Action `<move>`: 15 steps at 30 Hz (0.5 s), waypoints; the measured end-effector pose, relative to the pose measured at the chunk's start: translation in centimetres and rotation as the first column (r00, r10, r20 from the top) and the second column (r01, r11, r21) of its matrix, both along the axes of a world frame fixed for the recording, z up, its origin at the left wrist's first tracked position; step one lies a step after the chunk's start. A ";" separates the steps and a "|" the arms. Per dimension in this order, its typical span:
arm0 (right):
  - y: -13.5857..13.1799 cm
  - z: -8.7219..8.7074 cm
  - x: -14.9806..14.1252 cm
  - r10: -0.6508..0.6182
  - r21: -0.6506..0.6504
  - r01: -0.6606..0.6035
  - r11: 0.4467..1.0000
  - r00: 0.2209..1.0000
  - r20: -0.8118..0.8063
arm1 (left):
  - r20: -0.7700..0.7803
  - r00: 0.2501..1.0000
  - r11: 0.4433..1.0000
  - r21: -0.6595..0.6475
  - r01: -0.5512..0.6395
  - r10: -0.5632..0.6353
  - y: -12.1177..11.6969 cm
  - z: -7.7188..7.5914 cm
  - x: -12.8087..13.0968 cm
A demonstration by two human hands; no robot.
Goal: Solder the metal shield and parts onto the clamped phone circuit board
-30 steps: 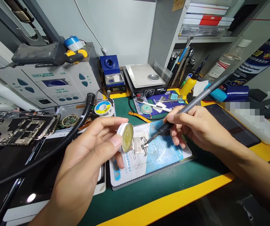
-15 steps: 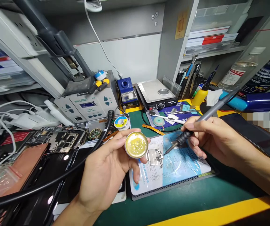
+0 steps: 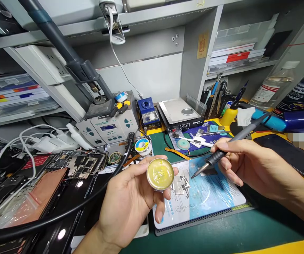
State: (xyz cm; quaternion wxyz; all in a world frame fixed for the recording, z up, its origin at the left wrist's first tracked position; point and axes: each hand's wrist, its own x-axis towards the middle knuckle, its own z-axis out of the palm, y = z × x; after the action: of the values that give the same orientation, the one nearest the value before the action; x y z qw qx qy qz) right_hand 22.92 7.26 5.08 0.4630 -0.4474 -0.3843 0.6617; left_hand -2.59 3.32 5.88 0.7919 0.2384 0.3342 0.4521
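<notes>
My left hand (image 3: 129, 203) holds a small round tin of yellow soldering flux (image 3: 160, 174), its open face tilted toward me. The paste looks glossy and uneven. Between the thumb and fingers of my right hand (image 3: 255, 164) is a soldering iron (image 3: 216, 156), gripped like a pen with its tip pointing down and left. That tip is just right of the tin, over a blue and white printed sheet (image 3: 220, 199). Silvery and black shapes (image 3: 181, 185) show on the sheet beside the tin, partly hidden by it; I cannot tell whether they are parts or print.
A hot-air station (image 3: 109, 128) stands behind my left hand, and its black hose (image 3: 69, 208) crosses the left side. Phone boards (image 3: 75, 164) lie at left. Farther back are a solder spool (image 3: 142, 145), a heating plate (image 3: 179, 111) and a yellow bottle (image 3: 229, 115). A dark phone (image 3: 286, 151) lies at right.
The view has tilted up, so the bench appears lower and slightly right, with more shelf showing. Both hands keep their holds on the tin and the iron.
</notes>
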 end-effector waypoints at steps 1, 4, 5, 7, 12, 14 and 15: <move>0.0 0.0 0.0 0.000 0.001 0.000 1.000 1.000 0.005 | -0.004 1.000 1.000 0.011 -0.006 0.006 -0.1 0.0 0.0; -0.2 0.0 0.1 0.006 0.004 -0.006 1.000 1.000 0.013 | -0.019 1.000 0.999 0.037 -0.016 0.016 -0.3 0.0 0.0; -0.3 0.0 0.1 0.009 0.005 -0.009 1.000 1.000 0.012 | -0.022 1.000 0.999 0.041 -0.016 0.017 -0.3 0.0 0.0; -0.4 0.1 0.1 0.009 0.007 -0.009 1.000 1.000 0.008 | -0.025 1.000 0.999 0.043 -0.018 0.019 -0.2 0.0 0.0; -0.3 0.1 0.1 0.007 0.017 -0.007 1.000 1.000 -0.008 | -0.024 1.000 0.999 0.034 -0.014 0.015 -0.1 0.1 0.2; -0.2 0.1 0.1 0.006 0.015 -0.006 1.000 1.000 -0.014 | -0.031 0.999 0.999 0.038 -0.016 0.017 0.0 0.0 0.2; -0.2 0.1 0.1 0.008 0.013 -0.008 1.000 1.000 -0.015 | -0.035 0.999 0.999 0.038 -0.019 0.020 0.0 0.0 0.2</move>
State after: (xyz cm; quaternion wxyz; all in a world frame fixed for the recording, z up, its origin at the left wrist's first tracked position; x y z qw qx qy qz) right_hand 23.00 7.09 5.21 0.4662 -0.4377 -0.3867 0.6644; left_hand -2.40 3.30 5.92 0.7768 0.2581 0.3418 0.4616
